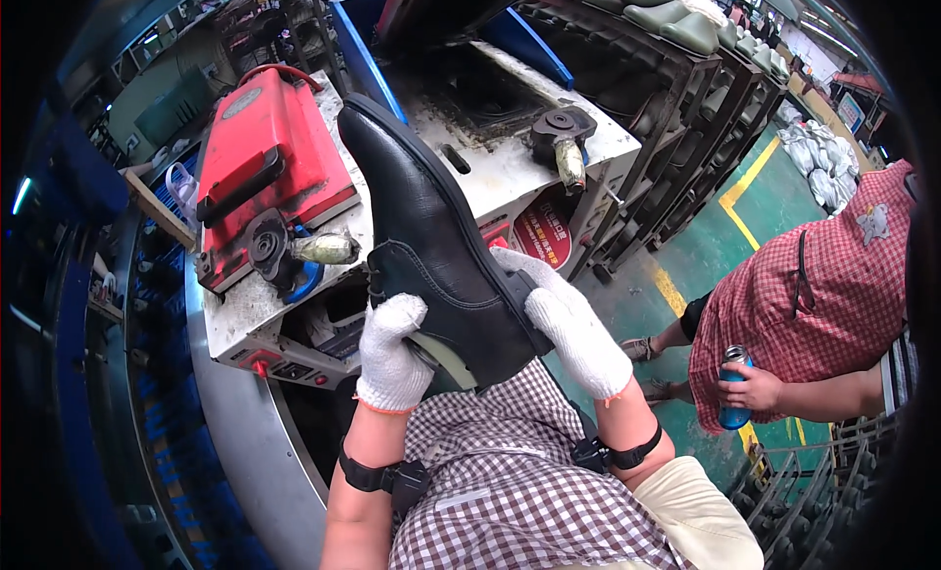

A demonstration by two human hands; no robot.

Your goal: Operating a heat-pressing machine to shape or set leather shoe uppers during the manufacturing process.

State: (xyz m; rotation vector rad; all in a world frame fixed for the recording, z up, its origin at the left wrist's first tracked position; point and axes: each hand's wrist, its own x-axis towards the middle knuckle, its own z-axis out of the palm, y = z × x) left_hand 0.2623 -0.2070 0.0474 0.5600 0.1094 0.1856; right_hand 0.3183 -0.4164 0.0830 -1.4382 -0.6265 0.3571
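The grip of each hand is clamped on one black lace-up ankle boot point(412, 202), which is held up in front of the body, over the near edge of a white machine point(490, 188). The left hand point(395, 349) grasps the boot's shaft beside its opening, thumb laid across the near side. The right hand point(578, 330) grasps the heel end, with fingers along the sole point(431, 168); some of those fingers are hidden behind the boot. The boot lies tilted, toe pointing up and to the left, sole turned to the right. A pale green piece point(443, 359) shows at the boot's opening, next to the left thumb; whether it is lining or an insert, I cannot tell.

Both hands wear white knit gloves point(593, 359) with orange cuff edges, and black straps point(365, 472) circle the forearms above a brown-and-white checked apron point(520, 472).

On the machine, a red housing point(309, 178) with a black handle point(240, 185) sits to the left of the boot's toe. A black clamp knob point(268, 245) stands in front of the housing, and another like it is at the machine's right corner.

At upper right, a dark rack point(676, 109) carries grey-green shoe lasts point(689, 31). On the green floor point(701, 276) to the right, a co-worker in a red checked apron point(784, 296) holds a blue bottle point(732, 414).
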